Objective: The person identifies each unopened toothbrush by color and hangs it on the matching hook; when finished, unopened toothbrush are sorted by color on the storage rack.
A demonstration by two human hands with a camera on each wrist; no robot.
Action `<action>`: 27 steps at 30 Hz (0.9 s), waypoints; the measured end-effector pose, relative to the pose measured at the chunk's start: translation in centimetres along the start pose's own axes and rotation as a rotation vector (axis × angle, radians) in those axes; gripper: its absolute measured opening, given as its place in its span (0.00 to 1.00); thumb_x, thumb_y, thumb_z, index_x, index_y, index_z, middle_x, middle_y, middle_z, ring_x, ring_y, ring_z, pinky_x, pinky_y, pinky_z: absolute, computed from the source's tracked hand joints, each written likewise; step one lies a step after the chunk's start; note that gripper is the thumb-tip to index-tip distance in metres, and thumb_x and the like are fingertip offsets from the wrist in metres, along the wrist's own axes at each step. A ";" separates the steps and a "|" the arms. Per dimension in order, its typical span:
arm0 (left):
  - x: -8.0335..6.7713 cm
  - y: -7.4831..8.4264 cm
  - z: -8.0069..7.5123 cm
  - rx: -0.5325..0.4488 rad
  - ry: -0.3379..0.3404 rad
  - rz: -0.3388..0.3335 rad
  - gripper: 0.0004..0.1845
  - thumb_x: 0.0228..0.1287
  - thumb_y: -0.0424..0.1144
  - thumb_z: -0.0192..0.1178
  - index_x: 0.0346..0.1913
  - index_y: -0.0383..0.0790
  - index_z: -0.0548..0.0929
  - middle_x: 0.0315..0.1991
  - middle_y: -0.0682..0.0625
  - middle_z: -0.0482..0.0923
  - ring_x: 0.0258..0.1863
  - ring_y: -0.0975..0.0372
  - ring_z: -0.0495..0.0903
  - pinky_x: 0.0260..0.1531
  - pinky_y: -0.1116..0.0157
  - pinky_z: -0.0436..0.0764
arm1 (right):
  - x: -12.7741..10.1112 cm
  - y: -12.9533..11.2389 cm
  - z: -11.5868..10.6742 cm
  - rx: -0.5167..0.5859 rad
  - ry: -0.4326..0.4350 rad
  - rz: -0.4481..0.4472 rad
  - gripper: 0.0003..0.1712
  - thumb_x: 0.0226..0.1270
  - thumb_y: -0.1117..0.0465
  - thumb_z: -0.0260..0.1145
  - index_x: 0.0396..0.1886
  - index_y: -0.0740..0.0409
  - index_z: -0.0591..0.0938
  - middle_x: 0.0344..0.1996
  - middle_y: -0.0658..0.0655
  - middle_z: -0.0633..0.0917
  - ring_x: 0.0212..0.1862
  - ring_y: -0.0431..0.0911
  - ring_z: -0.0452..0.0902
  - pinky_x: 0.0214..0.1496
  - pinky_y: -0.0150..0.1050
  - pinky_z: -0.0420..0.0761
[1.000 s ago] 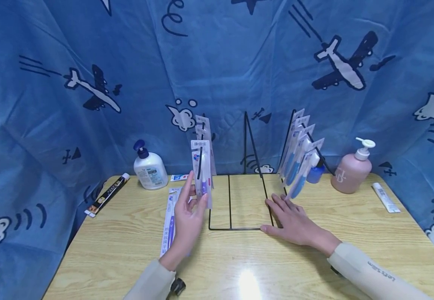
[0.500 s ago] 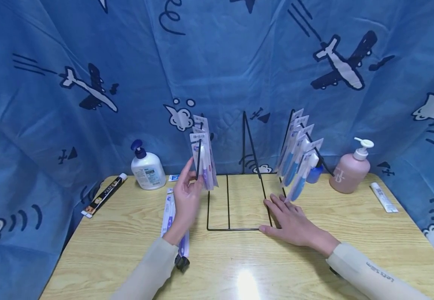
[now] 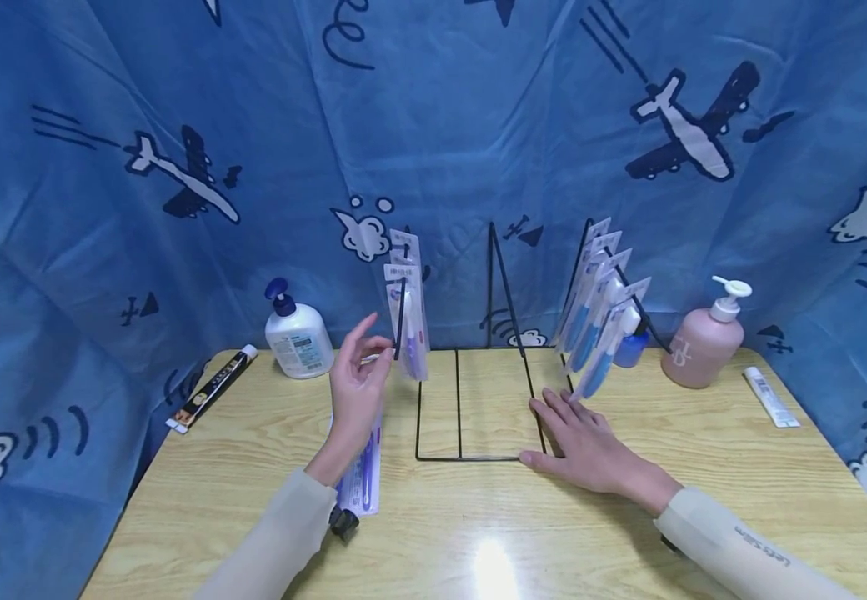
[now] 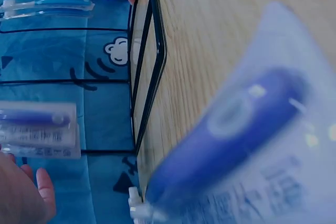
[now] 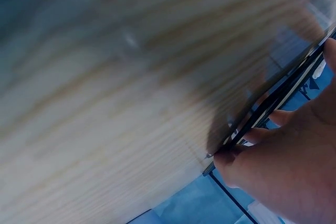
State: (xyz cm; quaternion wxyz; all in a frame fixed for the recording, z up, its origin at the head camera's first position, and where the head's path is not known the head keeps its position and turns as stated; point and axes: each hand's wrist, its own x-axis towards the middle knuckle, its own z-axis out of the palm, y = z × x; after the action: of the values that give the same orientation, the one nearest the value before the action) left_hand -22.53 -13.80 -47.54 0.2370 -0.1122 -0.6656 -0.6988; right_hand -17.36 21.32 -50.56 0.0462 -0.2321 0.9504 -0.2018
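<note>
My left hand (image 3: pixel 361 379) is beside the tip of the rack's left hook, fingers loosely bent, holding nothing. Packaged purple toothbrushes (image 3: pixel 413 333) hang from that hook, just right of the fingers. In the left wrist view, the hand (image 4: pixel 26 190) appears apart from the hanging packs (image 4: pixel 39 124). My right hand (image 3: pixel 579 442) rests over the right side of the black wire rack (image 3: pixel 458 404), its fingers spread over the base wire. Packaged blue toothbrushes (image 3: pixel 591 333) hang from the right hook. More packaged purple toothbrushes (image 3: pixel 362 479) lie on the table, partly behind my left forearm.
A white pump bottle (image 3: pixel 301 342) stands at the back left, beside a black toothpaste tube (image 3: pixel 214 387). At the right are a pink pump bottle (image 3: pixel 699 350), a blue bottle (image 3: pixel 630 348) and a white tube (image 3: pixel 771 398). A blue curtain (image 3: pixel 433 133) hangs behind the table.
My left hand has slid the front purple toothbrush pack back along the left hook, let go of it and drawn away to the left. The right hand has stayed in place.
</note>
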 end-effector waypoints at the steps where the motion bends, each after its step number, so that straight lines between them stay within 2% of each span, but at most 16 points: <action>1: -0.1 0.2 -0.3 0.010 -0.007 -0.002 0.29 0.78 0.23 0.63 0.77 0.42 0.77 0.53 0.36 0.85 0.55 0.53 0.82 0.54 0.65 0.83 | 0.0 0.1 0.0 -0.001 0.003 0.000 0.52 0.80 0.32 0.62 0.87 0.62 0.63 0.85 0.70 0.58 0.84 0.72 0.49 0.74 0.78 0.58; 6: -1.1 1.1 -2.2 0.071 -0.003 -0.074 0.23 0.81 0.29 0.63 0.74 0.41 0.79 0.55 0.38 0.85 0.56 0.54 0.81 0.53 0.67 0.82 | 0.0 0.2 -0.1 0.009 -0.003 0.000 0.52 0.80 0.31 0.62 0.87 0.62 0.62 0.85 0.70 0.58 0.84 0.71 0.48 0.75 0.77 0.56; 9: -1.7 1.6 -3.4 0.132 0.028 -0.174 0.21 0.82 0.32 0.63 0.72 0.39 0.79 0.56 0.38 0.84 0.54 0.56 0.80 0.52 0.70 0.80 | -0.1 0.1 -0.1 0.022 -0.009 0.003 0.52 0.80 0.32 0.62 0.87 0.62 0.62 0.85 0.70 0.57 0.85 0.71 0.47 0.75 0.77 0.56; 14: -3.0 1.9 -5.2 0.279 0.072 -0.350 0.18 0.81 0.31 0.62 0.68 0.35 0.79 0.55 0.39 0.84 0.52 0.55 0.80 0.49 0.72 0.77 | -0.1 0.1 -0.1 0.026 -0.010 0.003 0.52 0.81 0.32 0.62 0.87 0.62 0.62 0.86 0.70 0.57 0.85 0.71 0.46 0.74 0.79 0.57; 16: -3.7 1.9 -5.7 0.326 0.086 -0.420 0.18 0.79 0.29 0.62 0.67 0.34 0.79 0.55 0.39 0.83 0.51 0.55 0.80 0.48 0.72 0.78 | -0.1 0.2 -0.1 0.022 -0.011 0.002 0.52 0.81 0.32 0.62 0.87 0.62 0.62 0.86 0.70 0.57 0.85 0.71 0.46 0.74 0.79 0.57; 19: -4.5 1.9 -6.5 0.375 0.083 -0.522 0.23 0.79 0.32 0.63 0.71 0.32 0.75 0.56 0.38 0.80 0.51 0.53 0.79 0.46 0.69 0.78 | 0.0 0.2 -0.1 0.014 -0.006 -0.001 0.52 0.80 0.32 0.62 0.87 0.62 0.63 0.85 0.70 0.57 0.85 0.71 0.47 0.74 0.79 0.57; 22: -5.1 2.0 -7.3 0.420 0.046 -0.593 0.31 0.78 0.38 0.67 0.75 0.29 0.68 0.58 0.35 0.76 0.53 0.49 0.77 0.49 0.61 0.79 | 0.0 0.3 0.0 0.008 0.000 -0.003 0.52 0.80 0.31 0.62 0.87 0.62 0.63 0.85 0.70 0.58 0.84 0.71 0.47 0.75 0.78 0.57; 27: -5.5 2.1 -8.3 0.558 -0.078 -0.678 0.41 0.74 0.38 0.71 0.79 0.25 0.60 0.62 0.29 0.72 0.57 0.41 0.76 0.56 0.46 0.78 | -0.1 0.3 0.0 0.011 -0.003 -0.002 0.52 0.81 0.32 0.62 0.87 0.62 0.63 0.85 0.70 0.57 0.85 0.71 0.47 0.75 0.77 0.57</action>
State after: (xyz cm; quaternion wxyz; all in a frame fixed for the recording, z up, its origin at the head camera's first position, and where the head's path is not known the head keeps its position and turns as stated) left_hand -15.46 -20.97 -49.09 -0.0096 0.1546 -0.8365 -0.5256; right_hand -17.44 21.59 -50.69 0.0486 -0.2331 0.9490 -0.2067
